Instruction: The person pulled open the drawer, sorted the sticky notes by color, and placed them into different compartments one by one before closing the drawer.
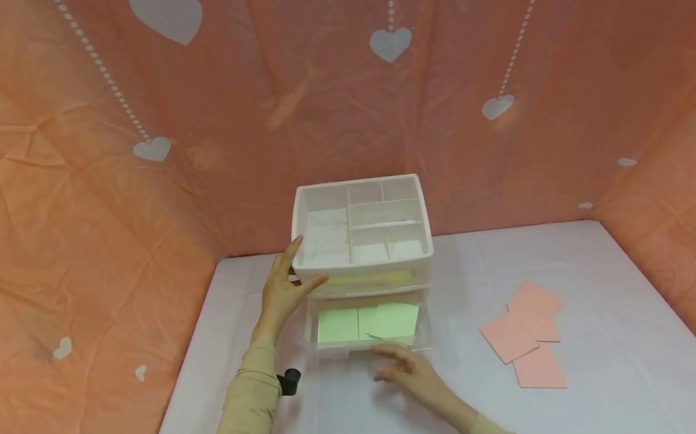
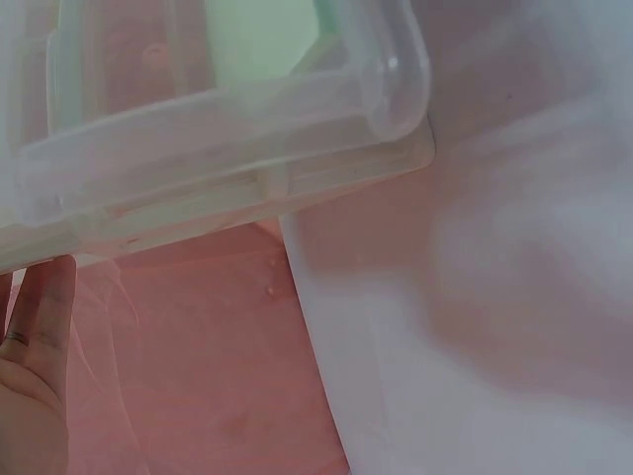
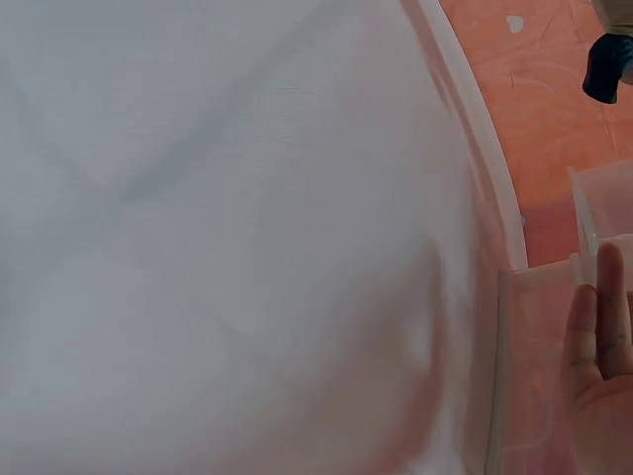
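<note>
A plastic drawer box (image 1: pixel 363 267) with a compartmented white top tray stands at the back of the table. Its lower clear drawer (image 1: pixel 332 353) is pulled out and holds light green paper squares (image 1: pixel 337 325). Yellow paper (image 1: pixel 388 277) shows through the upper drawer front. My left hand (image 1: pixel 282 290) rests against the box's left front corner, thumb across the front and straight fingers along the side. At the pulled-out drawer's front edge is my right hand (image 1: pixel 416 375), fingers extended. In the right wrist view its straight fingers (image 3: pixel 610 307) lie against the clear plastic.
Several pink paper squares (image 1: pixel 534 324) lie overlapping on the white table (image 1: pixel 619 299), right of the box. An orange-pink curtain with pale hearts (image 1: pixel 348 115) surrounds the table's back and sides. A black wrist camera piece (image 1: pixel 290 382) juts from the left forearm.
</note>
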`<control>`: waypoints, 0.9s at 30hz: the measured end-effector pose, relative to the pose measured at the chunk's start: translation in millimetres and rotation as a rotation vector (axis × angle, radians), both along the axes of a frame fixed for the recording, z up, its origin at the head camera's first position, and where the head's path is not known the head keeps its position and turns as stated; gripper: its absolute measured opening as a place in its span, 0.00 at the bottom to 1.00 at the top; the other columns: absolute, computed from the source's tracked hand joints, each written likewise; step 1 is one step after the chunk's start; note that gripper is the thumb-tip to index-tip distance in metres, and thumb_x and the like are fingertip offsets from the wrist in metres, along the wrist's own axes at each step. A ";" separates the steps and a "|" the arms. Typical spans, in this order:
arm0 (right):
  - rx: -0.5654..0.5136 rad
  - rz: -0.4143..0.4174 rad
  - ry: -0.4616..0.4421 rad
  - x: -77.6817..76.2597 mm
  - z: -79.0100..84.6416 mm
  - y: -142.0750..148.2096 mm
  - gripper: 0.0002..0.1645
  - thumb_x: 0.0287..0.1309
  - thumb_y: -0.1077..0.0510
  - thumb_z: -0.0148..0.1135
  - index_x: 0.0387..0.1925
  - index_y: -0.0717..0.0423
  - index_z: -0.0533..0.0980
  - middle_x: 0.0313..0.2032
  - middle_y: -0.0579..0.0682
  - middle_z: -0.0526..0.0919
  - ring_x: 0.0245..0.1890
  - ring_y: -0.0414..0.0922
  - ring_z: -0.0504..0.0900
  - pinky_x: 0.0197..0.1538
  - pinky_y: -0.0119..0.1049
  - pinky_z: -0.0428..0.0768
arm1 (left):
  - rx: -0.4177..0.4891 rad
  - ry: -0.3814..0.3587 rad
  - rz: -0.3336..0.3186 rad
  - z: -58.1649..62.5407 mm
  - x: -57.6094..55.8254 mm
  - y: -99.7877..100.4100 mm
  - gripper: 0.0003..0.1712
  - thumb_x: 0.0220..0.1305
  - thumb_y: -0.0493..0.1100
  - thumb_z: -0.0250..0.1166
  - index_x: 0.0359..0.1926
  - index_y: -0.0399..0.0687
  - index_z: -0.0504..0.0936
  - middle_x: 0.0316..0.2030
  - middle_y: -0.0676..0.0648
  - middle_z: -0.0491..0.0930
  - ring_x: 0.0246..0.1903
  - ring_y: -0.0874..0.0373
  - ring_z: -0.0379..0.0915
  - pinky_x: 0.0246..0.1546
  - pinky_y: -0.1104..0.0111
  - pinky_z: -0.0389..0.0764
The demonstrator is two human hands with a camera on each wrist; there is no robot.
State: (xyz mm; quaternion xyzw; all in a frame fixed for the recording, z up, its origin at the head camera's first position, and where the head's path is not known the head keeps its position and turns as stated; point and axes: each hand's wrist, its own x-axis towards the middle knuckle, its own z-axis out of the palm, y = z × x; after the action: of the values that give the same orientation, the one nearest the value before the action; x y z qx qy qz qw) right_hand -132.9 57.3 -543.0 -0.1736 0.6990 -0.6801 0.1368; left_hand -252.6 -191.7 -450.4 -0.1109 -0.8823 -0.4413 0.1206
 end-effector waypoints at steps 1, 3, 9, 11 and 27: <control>0.005 -0.011 0.002 -1.2 1.0 -0.6 0.27 0.62 0.58 0.57 0.60 0.65 0.66 0.59 0.69 0.69 0.39 0.31 0.82 0.48 0.27 0.79 | 0.001 0.000 0.000 -0.1 0.1 0.0 0.49 0.48 0.54 0.72 0.69 0.75 0.55 0.46 0.44 0.67 0.38 0.54 0.65 0.42 0.59 0.81; 0.012 -0.031 -0.003 -3.8 2.7 -2.0 0.27 0.62 0.57 0.57 0.60 0.64 0.67 0.57 0.69 0.69 0.38 0.31 0.81 0.48 0.27 0.79 | 0.002 0.000 -0.001 -0.2 0.3 0.0 0.49 0.48 0.55 0.72 0.69 0.75 0.55 0.46 0.44 0.67 0.38 0.54 0.64 0.42 0.59 0.81; -0.001 -0.063 -0.047 -11.6 7.4 -5.1 0.27 0.62 0.57 0.57 0.60 0.63 0.67 0.58 0.68 0.70 0.38 0.32 0.81 0.48 0.27 0.78 | 0.008 -0.001 -0.001 0.5 1.2 0.4 0.49 0.48 0.55 0.72 0.69 0.75 0.55 0.46 0.44 0.67 0.37 0.54 0.64 0.42 0.59 0.81; -0.001 -0.078 -0.059 -14.4 8.6 -5.8 0.27 0.62 0.57 0.57 0.60 0.63 0.67 0.55 0.69 0.72 0.38 0.32 0.82 0.48 0.27 0.79 | 0.012 -0.006 -0.001 1.2 1.6 0.5 0.49 0.48 0.54 0.72 0.69 0.75 0.55 0.46 0.44 0.67 0.38 0.53 0.64 0.42 0.59 0.81; -0.065 -0.193 -0.167 -43.8 15.5 -13.9 0.25 0.64 0.56 0.55 0.59 0.66 0.67 0.58 0.67 0.70 0.44 0.49 0.82 0.52 0.41 0.80 | 0.021 -0.002 0.008 0.8 0.3 0.2 0.50 0.46 0.55 0.73 0.68 0.76 0.56 0.45 0.44 0.68 0.38 0.55 0.66 0.42 0.60 0.81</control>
State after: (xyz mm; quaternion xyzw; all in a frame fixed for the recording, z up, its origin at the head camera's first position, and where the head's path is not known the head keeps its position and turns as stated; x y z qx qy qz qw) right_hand -176.7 43.4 -527.4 -0.0526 0.6762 -0.7245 0.1229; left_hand -252.3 -191.5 -449.6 -0.1058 -0.8780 -0.4504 0.1225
